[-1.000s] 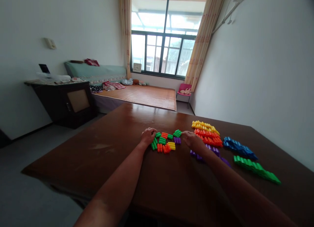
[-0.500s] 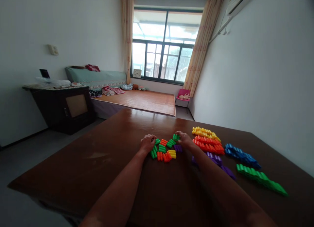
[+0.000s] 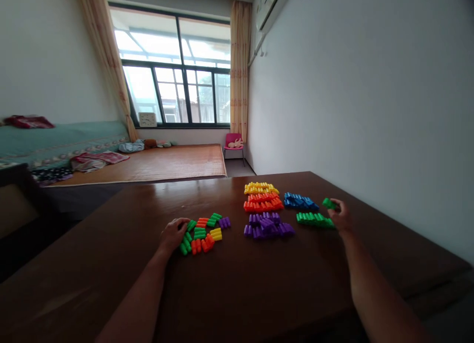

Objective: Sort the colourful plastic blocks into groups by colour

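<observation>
My right hand (image 3: 339,214) pinches a green piece (image 3: 329,203) just above the right end of the green row (image 3: 314,220). At the left edge of a loose mixed group, my left hand (image 3: 174,233) has its fingers on a green piece (image 3: 191,225). That group also holds orange pieces (image 3: 198,246), yellow pieces (image 3: 216,234) and a purple piece (image 3: 224,222). Between my hands lie yellow rows (image 3: 261,188), orange rows (image 3: 262,202), a purple pile (image 3: 268,226) and a blue pile (image 3: 299,201).
Everything rests on a dark brown table (image 3: 222,288). Past its far edge are a bed (image 3: 177,162) with cloths and a pink chair (image 3: 233,139) holding a soft toy. A white wall (image 3: 355,86) runs along the right.
The view has turned right. My right hand has gone from the mixed group to the right end of the green row, carrying a green piece. My left hand stays by the group.
</observation>
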`<state>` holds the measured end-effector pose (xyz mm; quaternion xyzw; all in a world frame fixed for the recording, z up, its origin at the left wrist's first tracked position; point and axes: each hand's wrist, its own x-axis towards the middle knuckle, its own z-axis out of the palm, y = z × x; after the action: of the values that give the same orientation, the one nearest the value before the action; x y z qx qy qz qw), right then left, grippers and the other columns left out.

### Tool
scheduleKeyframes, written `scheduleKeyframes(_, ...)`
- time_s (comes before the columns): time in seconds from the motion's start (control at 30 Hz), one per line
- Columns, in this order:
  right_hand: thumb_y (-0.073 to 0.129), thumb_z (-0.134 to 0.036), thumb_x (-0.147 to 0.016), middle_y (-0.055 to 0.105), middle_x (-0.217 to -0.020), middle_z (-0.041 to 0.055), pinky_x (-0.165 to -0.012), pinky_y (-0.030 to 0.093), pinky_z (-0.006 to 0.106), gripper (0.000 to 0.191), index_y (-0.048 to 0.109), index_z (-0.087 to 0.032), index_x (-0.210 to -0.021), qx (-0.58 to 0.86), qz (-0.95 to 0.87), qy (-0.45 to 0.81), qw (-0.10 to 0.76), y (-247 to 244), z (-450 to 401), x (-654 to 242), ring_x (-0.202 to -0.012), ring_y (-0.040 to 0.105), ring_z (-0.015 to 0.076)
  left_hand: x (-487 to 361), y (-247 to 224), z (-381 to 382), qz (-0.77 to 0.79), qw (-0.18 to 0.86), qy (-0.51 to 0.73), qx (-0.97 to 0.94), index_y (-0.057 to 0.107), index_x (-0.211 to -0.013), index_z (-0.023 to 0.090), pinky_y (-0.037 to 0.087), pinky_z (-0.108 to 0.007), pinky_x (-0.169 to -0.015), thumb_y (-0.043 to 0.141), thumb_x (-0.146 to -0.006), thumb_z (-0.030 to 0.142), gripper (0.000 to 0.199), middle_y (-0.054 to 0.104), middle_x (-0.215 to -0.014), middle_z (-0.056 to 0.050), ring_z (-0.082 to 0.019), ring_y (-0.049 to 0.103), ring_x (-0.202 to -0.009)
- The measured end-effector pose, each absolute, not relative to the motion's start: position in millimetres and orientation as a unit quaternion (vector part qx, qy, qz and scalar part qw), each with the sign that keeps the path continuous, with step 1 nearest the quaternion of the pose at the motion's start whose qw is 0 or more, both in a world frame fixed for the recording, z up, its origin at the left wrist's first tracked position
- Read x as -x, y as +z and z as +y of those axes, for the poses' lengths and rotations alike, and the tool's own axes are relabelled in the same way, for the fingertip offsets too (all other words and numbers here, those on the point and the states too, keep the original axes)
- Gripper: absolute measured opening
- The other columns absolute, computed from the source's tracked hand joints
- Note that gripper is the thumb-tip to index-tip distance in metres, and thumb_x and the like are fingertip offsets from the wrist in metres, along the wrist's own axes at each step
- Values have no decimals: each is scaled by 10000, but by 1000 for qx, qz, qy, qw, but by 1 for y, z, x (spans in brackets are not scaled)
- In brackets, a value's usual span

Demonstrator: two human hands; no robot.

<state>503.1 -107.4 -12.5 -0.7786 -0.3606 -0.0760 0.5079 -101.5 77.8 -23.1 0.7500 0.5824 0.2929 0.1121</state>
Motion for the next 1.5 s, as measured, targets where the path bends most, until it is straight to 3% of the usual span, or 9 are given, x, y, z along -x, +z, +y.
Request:
scheduleKeyframes(0.17,503,-293,-684,691,-965,114,-786,484,352,505,647,-150,-1146,824,-319,-70,463,-42,-129,-539,-864,622,237,106,-24,83,578,120,286,-755,724,-989,267,498,-273,-795,469,-830,409,332,705,-1062,-11,-204,646,-948)
scheduleKeyframes(0.53,511,-195,-664,707,-930,39,-827,486,331,421,709,-249,-1032,846,-357,-10,397,-23,-136,-513,-922,636,214,107,-22,85,571,124,288,-759,731,-978,257,512,-275,-767,483,-800,432,352,711,-1055,-16,-211,658,-924)
scheduleKeyframes(0.67,484,-204,-703,699,-1029,80,-844,493,315,503,645,-181,-1179,841,-311,-29,442,-29,-134,-520,-973,642,212,106,-20,84,574,123,286,-758,728,-980,262,507,-281,-786,475,-803,444,359,715,-1047,-15,-215,657,-940)
scheduleKeyframes(0.87,413,-339,-836,694,-1040,174,-813,497,404,421,673,-158,-1113,905,-228,-32,357,-28,-136,-515,-918,666,283,106,-17,82,568,123,289,-761,727,-957,256,504,-288,-773,477,-792,440,352,723,-1021,-18,-218,663,-922)
scheduleKeyframes(1.0,364,-419,-884,699,-1029,169,-764,499,389,452,675,-174,-1104,922,-237,-39,304,-23,-136,-506,-869,676,280,107,-18,83,566,121,289,-763,725,-967,257,501,-291,-788,469,-798,443,358,723,-1033,-18,-221,658,-944)
scheduleKeyframes(1.23,351,-372,-910,696,-1063,141,-801,483,325,437,640,-175,-1172,913,-279,-22,296,-26,-128,-503,-930,666,244,108,-21,85,566,133,289,-761,725,-973,254,505,-291,-816,483,-806,431,343,717,-1043,-19,-219,652,-969)
scheduleKeyframes(1.5,376,-388,-873,701,-970,164,-748,479,386,438,679,-162,-1094,905,-276,-50,320,-37,-128,-515,-811,658,280,104,-20,76,570,121,290,-759,717,-981,247,491,-306,-876,459,-845,394,327,700,-1083,-25,-216,635,-1012)
